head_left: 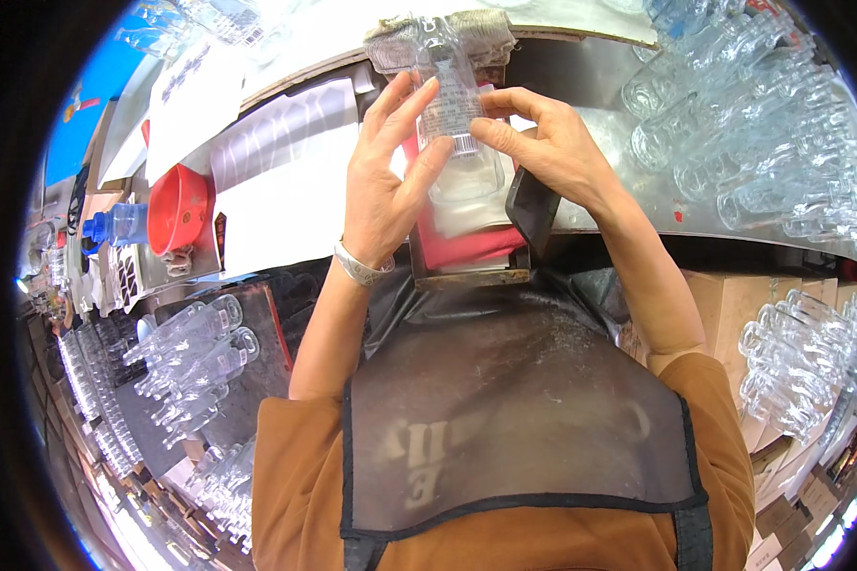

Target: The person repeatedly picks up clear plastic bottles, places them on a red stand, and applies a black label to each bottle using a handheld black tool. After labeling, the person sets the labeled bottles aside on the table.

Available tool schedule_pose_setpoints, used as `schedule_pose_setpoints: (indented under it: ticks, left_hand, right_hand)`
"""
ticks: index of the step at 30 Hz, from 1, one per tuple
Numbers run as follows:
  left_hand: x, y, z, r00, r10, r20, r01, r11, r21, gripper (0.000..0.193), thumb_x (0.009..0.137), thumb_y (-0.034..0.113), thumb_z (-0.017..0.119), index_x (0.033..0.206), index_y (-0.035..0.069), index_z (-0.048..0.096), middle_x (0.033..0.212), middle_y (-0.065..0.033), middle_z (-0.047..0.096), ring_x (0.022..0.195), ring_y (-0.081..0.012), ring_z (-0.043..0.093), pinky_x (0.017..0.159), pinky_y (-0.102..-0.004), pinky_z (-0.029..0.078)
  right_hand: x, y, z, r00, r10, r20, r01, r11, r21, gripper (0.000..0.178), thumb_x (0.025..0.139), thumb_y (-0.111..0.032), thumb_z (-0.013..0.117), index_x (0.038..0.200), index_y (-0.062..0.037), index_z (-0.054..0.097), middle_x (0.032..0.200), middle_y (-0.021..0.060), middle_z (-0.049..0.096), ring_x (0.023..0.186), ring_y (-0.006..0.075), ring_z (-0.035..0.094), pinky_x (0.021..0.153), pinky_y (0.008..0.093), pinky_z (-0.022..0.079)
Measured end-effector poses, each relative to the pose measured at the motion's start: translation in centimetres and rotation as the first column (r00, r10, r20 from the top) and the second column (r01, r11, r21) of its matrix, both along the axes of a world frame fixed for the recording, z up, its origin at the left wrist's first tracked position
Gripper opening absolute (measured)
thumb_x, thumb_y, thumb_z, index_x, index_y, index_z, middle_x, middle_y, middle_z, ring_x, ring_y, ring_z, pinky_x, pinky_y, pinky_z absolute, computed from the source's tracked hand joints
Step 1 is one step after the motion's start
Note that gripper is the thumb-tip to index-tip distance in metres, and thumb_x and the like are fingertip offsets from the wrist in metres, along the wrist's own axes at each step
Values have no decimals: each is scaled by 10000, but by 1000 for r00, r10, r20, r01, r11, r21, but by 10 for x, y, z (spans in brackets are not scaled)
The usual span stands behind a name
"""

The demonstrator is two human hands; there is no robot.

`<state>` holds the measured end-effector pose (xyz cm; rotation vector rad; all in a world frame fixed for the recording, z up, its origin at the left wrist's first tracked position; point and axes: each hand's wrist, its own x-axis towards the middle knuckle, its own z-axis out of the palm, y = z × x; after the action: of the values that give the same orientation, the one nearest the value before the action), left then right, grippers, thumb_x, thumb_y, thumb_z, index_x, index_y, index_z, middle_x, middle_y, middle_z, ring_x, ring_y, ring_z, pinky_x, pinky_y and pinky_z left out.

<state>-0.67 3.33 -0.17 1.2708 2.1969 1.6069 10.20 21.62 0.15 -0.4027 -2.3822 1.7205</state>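
A clear glass bottle (467,179) lies on its back in front of me, its neck pointing away onto a folded grey cloth (498,38). A printed transparent label (450,112) with a barcode covers its upper side. My left hand (390,171) bears on the bottle's left side, thumb and index fingertip over the label's edge and the other fingers stretched. From the right, my right hand (548,143) grips the bottle with thumb and index finger at the label's edge. Under the bottle is a red cloth (467,247) in a shallow wooden frame (471,278).
A dark phone-like slab (531,207) leans beside my right wrist. To the left are label sheets (286,143), a red bowl (178,205) and a blue-capped bottle (124,226). Rows of glass bottles (733,124) crowd the right; more bottles (195,357) lie lower left.
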Motion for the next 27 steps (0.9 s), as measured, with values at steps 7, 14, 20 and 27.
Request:
schedule_pose_setpoints:
  ticks: [7, 14, 20, 27]
  left_hand:
    - [4, 1, -2, 1000, -8, 14, 8, 1000, 10, 531, 886, 193, 730, 1392, 122, 586, 1482, -193, 469, 1360, -319, 474, 1044, -408, 460]
    - [5, 2, -5, 1000, -2, -2, 2, 1000, 13, 534, 880, 186, 733, 1388, 111, 587, 1477, -199, 472, 1364, -325, 469, 1070, -415, 438]
    - [6, 2, -1, 997, 17, -70, -19, 999, -31, 528, 875, 170, 733, 1380, 108, 593, 1465, -201, 489, 1367, -337, 467, 1111, -416, 387]
    - [8, 2, 2, 997, 29, -74, -32, 998, -49, 523, 872, 149, 728, 1376, 105, 594, 1464, -208, 490, 1367, -343, 468, 1116, -416, 378]
  right_hand:
    - [3, 0, -4, 1000, -11, 4, 11, 1000, -12, 567, 900, -355, 724, 1286, 42, 601, 1158, 118, 676, 847, 133, 676, 808, 284, 516]
    - [2, 2, -8, 999, 23, -28, -24, 999, -45, 504, 915, -330, 704, 1257, 30, 619, 1103, 104, 689, 738, 82, 628, 685, 233, 496]
    - [3, 34, -47, 891, -447, 86, 346, 542, -766, 412, 1031, -376, 546, 1044, 21, 657, 979, 106, 701, 679, 113, 605, 642, 238, 504]
    - [14, 13, -6, 966, -141, -219, 60, 938, -342, 268, 940, -86, 634, 1195, -14, 592, 1045, 24, 637, 947, 89, 600, 849, 247, 493]
